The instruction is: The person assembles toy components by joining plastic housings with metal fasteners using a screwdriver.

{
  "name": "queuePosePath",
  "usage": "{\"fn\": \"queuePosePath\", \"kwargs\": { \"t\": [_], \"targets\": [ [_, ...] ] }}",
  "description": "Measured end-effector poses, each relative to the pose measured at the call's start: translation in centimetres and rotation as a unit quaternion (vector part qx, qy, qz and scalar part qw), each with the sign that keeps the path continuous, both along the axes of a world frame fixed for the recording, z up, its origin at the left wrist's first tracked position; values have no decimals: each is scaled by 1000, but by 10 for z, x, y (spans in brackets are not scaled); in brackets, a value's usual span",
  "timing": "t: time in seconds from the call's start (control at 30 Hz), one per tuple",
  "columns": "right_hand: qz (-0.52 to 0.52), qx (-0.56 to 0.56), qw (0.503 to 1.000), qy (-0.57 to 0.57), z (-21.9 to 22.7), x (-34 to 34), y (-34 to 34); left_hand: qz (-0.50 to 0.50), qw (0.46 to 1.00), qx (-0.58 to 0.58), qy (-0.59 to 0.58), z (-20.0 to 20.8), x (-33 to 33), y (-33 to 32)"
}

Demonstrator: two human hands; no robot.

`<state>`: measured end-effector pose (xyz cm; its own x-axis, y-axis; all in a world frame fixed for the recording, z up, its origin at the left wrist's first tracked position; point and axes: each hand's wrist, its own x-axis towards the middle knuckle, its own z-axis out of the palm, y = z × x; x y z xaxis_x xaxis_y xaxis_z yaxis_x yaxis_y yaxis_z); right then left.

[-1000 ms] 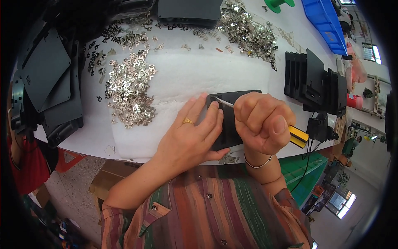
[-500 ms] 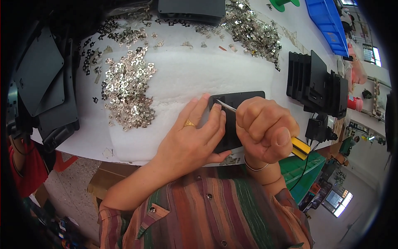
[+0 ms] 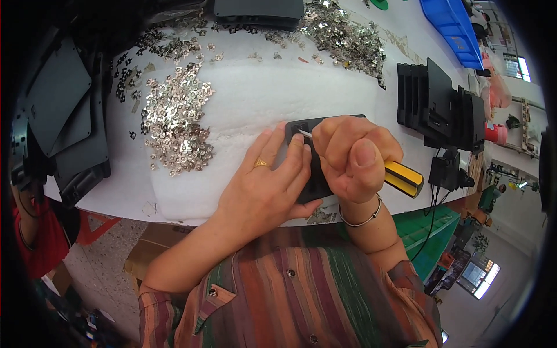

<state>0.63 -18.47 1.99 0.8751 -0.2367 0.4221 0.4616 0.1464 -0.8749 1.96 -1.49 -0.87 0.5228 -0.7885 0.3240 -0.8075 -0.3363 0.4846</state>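
In the head view, the black panel (image 3: 316, 181) lay near the middle of the frame, on a soft white pad (image 3: 272, 93), with a hand on each side of it. The left hand (image 3: 255, 180) was on its left side, open, with the fingers pointing up and a bit apart, and the fingertips rested by the panel's upper left corner. The right hand (image 3: 357, 159) was over the panel's right part, curled tight around a screwdriver (image 3: 403, 178). Its yellow and black handle poked out to the lower right, and its thin metal end pointed at that same corner; I could not tell if the tip touched. Both arms came up from the bottom of the frame, bent at the elbows. A blue bin (image 3: 454, 35) sat at the upper right, but I could not tell what was in it. A brown cardboard box (image 3: 154, 248) was at the lower left. Shiny metal bits (image 3: 180, 119) lay in a loose heap to the left, and more black panels (image 3: 426, 95) stood in a row on the right.
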Motion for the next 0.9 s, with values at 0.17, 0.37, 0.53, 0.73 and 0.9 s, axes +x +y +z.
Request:
{"fn": "queuePosePath", "kwargs": {
  "t": [0.17,0.37,0.53,0.73,0.9],
  "targets": [
    [80,111,989,-56,3,0,-11,7,1000,-7,1,1,-1,0],
    [45,65,996,-51,6,-4,-4,5,1000,-8,-15,0,-1,0],
    [24,23,998,-47,-1,-4,-3,6,1000,-6,-3,0,-2,-1],
    [10,-48,998,-45,0,-3,-2,11,1000,-8,-17,-1,-2,-1],
    [13,-46,999,-25,9,-4,7,3,1000,-5,-14,-2,-2,1]
  ]
}}
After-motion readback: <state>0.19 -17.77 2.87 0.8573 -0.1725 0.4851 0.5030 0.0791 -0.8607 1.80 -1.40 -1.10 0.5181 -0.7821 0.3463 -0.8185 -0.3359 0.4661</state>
